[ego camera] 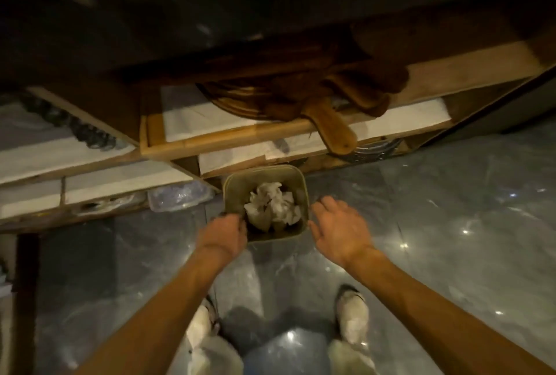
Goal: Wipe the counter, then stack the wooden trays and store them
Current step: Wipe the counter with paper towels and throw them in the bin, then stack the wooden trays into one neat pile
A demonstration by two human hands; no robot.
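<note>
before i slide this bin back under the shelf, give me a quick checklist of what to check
1. Left hand on the bin: ok, fingers curl over the near left rim.
2. Right hand on the bin: not ok, it is open beside the right rim, not gripping.
3. Crumpled paper inside the bin: ok, it appears to sit below the rim.
4. Wooden trays on the shelf: not ok, one handle sticks out past the shelf edge above the bin.
5. Floor around the bin: ok, nothing lies there.
6. Room under the shelf behind the bin: cannot tell, too dark.
</note>
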